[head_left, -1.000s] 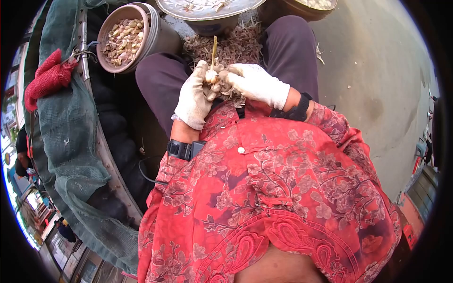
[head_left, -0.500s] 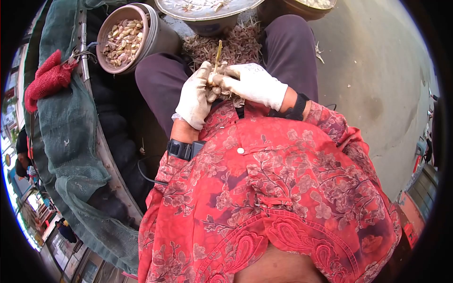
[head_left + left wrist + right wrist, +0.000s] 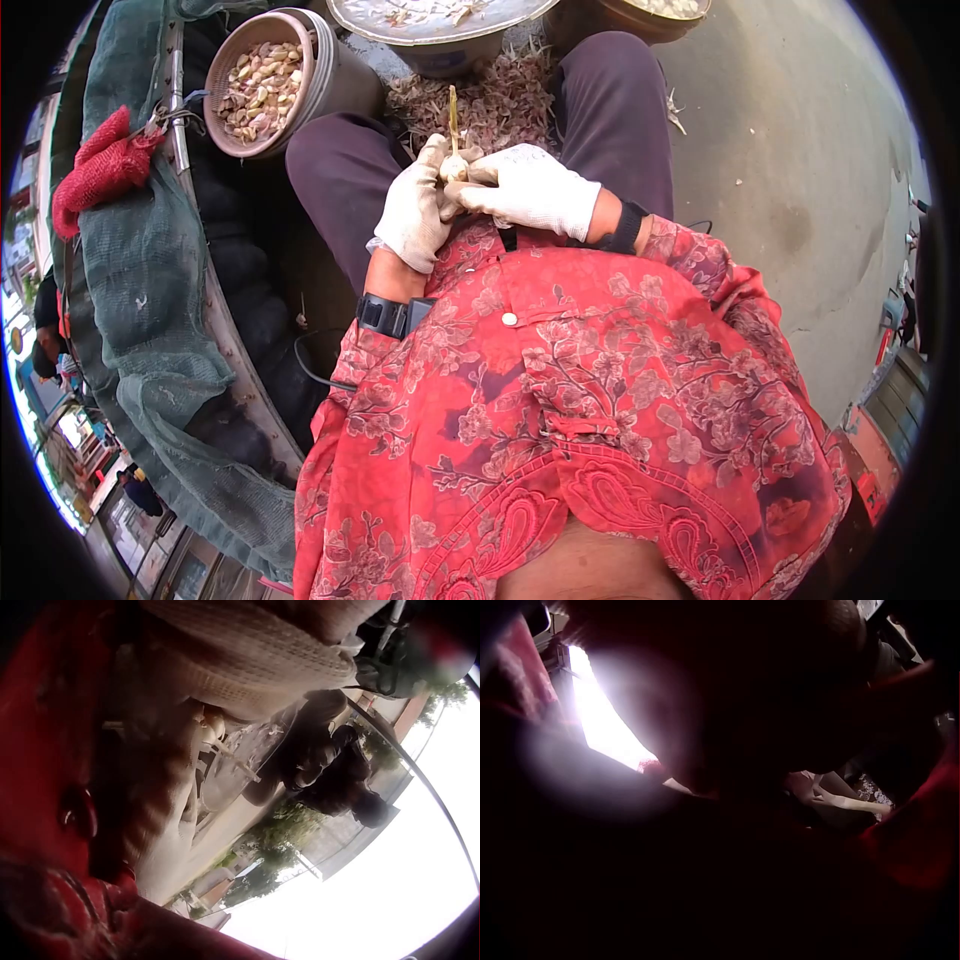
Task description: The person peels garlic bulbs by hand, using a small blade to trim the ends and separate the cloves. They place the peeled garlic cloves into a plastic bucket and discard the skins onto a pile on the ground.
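Both hands wear white gloves with soiled fingers and meet in front of the lap in the head view. Between them stands a pale garlic bulb (image 3: 454, 168), its long dry stem (image 3: 453, 112) pointing up and away. My left hand (image 3: 412, 212) holds the bulb from the left side. From the right, my right hand (image 3: 535, 190) pinches at the bulb's near side, thumb and fingers against it. The left wrist view catches the bulb (image 3: 214, 724) between the gloves. In the dark right wrist view mainly the stem (image 3: 849, 802) shows.
A bucket (image 3: 212, 95) of garlic cloves stands at the upper left. A wide metal basin (image 3: 440, 36) with scraps is ahead, above a heap of garlic skins (image 3: 490, 100) between the knees. Another bowl (image 3: 640, 30) holds pale cloves. Green netting (image 3: 150, 300) runs along the left.
The right hand has shifted slightly lower and left against the bulb. The stem tilted right, then came back near upright. Loose skins seen around the fingers earlier are gone from the hands.
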Motion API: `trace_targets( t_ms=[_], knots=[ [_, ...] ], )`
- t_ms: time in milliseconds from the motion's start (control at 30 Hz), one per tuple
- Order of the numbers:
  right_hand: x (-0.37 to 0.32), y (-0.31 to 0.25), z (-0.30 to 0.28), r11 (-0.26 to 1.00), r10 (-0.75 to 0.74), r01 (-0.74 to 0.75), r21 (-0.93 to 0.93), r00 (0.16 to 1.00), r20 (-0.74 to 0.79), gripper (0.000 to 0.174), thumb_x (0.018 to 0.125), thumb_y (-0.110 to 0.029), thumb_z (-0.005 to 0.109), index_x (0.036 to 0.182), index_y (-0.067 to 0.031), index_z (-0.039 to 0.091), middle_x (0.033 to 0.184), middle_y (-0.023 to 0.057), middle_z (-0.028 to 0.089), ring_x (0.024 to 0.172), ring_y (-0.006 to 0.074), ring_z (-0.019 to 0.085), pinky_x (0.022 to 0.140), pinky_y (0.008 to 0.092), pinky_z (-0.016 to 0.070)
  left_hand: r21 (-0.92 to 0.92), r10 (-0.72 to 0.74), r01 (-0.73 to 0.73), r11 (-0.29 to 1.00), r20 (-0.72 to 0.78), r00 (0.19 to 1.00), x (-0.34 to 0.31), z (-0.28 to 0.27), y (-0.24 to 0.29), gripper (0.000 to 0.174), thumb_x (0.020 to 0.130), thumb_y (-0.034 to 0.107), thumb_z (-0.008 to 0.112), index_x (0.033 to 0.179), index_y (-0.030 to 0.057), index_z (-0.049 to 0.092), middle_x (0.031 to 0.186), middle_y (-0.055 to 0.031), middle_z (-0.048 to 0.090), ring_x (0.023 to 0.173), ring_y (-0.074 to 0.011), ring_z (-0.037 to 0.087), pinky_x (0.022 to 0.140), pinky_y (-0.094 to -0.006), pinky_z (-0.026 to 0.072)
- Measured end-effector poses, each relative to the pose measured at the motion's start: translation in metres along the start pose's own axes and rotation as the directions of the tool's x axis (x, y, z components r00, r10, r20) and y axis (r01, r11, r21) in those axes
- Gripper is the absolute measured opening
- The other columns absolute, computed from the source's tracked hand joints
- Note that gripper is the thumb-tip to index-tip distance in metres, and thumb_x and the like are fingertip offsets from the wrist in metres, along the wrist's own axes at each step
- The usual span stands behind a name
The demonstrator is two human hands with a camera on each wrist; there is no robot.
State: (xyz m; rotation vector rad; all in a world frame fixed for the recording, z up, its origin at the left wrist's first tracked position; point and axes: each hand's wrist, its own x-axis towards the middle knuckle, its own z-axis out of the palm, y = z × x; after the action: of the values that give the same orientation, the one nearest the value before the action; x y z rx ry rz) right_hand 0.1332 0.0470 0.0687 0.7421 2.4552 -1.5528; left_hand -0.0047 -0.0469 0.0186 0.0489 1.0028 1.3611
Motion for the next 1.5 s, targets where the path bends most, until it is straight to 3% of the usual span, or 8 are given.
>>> trace_targets(
  t_ms=[167,267,400,467,800,967,1067,1500],
  knots=[
    [-0.001,0.009,0.001,0.963,-0.113,0.127,-0.238,0.991,0.072,0.048,0.09,-0.048,0.051,0.089,-0.0033,0.067,0.082,0.0202,0.066,0.08,0.0346,0.064,0.072,0.044,0.0473,-0.021,0.01,-0.01,1.0,-0.025,1.0,0.0,-0.004,0.007,0.041,0.102,0.035,0.042,0.111,-0.0036,0.054,0.07,0.0,0.056,0.049,-0.0043,0.04,0.04,-0.0181,0.0277],
    [-0.001,0.014,0.001,0.995,0.033,-0.038,0.093,0.998,0.046,0.048,0.089,-0.049,0.053,0.093,-0.0024,0.066,0.079,0.0183,0.065,0.077,0.0325,0.064,0.07,0.0405,0.0474,-0.108,0.059,-0.056,0.993,0.023,0.998,0.004,-0.013,0.004,0.041,0.102,0.034,0.042,0.112,-0.0041,0.054,0.069,0.0006,0.054,0.05,-0.0046,0.04,0.041,-0.0179,0.0284],
    [0.013,0.031,0.002,0.999,-0.004,-0.002,-0.05,0.993,-0.116,0.042,0.091,-0.041,0.051,0.096,-0.0008,0.064,0.087,0.0183,0.065,0.082,0.0309,0.064,0.072,0.0378,0.0483,-0.078,0.084,-0.082,0.994,0.026,0.996,-0.004,-0.007,0.005,0.039,0.102,0.033,0.042,0.107,-0.0029,0.055,0.069,0.0004,0.054,0.052,-0.0053,0.042,0.041,-0.0177,0.0288],
    [0.019,0.048,0.012,0.969,-0.006,0.048,0.242,0.986,-0.169,0.033,0.092,-0.032,0.055,0.092,-0.0001,0.063,0.082,0.0031,0.063,0.077,0.0113,0.055,0.07,0.028,0.0455,-0.074,0.066,-0.065,0.995,0.011,0.998,-0.004,-0.005,0.006,0.038,0.102,0.033,0.042,0.105,-0.0016,0.056,0.068,0.0006,0.053,0.052,-0.0053,0.042,0.041,-0.0176,0.0288],
    [0.018,0.035,0.012,0.953,0.104,-0.086,0.289,0.994,-0.045,0.03,0.093,-0.028,0.053,0.1,-0.001,0.065,0.083,0.0001,0.061,0.075,0.0084,0.052,0.069,0.024,0.0434,-0.046,0.075,-0.075,0.996,-0.01,0.997,0.0,-0.003,0.001,0.035,0.102,0.034,0.042,0.101,0.0031,0.058,0.065,0.0024,0.052,0.049,-0.005,0.041,0.038,-0.0177,0.0257],
    [0.01,0.018,0.012,0.733,0.142,-0.13,0.668,0.989,0.037,0.035,0.093,-0.033,0.056,0.097,-0.0006,0.068,0.086,0.0054,0.068,0.078,0.0127,0.06,0.073,0.0281,0.0474,0.026,0.051,-0.051,0.998,-0.002,0.999,0.0,-0.004,-0.002,0.033,0.102,0.033,0.042,0.098,0.0049,0.06,0.064,0.0037,0.05,0.048,-0.0044,0.04,0.038,-0.0172,0.026],
    [0.01,0.015,0.011,0.737,0.123,-0.132,0.663,0.991,0.061,0.027,0.094,-0.03,0.058,0.105,-0.0069,0.068,0.081,-0.0047,0.059,0.069,0.0038,0.048,0.063,0.0197,0.039,0.048,0.037,-0.035,0.998,-0.031,0.999,0.0,-0.002,-0.002,0.032,0.101,0.033,0.043,0.096,0.0065,0.06,0.064,0.0041,0.05,0.047,-0.0041,0.04,0.038,-0.0173,0.0263],
    [0.002,0.001,-0.001,0.747,0.176,-0.226,0.625,0.974,0.141,0.036,0.093,-0.036,0.06,0.096,-0.0009,0.069,0.082,0.0036,0.069,0.07,0.0089,0.055,0.065,0.0227,0.0433,0.051,-0.003,0.0,0.999,0.054,0.999,0.003,-0.009,-0.007,0.024,0.1,0.025,0.042,0.09,0.0094,0.056,0.062,0.0042,0.048,0.045,-0.0037,0.039,0.038,-0.0164,0.0271]
  ],
)
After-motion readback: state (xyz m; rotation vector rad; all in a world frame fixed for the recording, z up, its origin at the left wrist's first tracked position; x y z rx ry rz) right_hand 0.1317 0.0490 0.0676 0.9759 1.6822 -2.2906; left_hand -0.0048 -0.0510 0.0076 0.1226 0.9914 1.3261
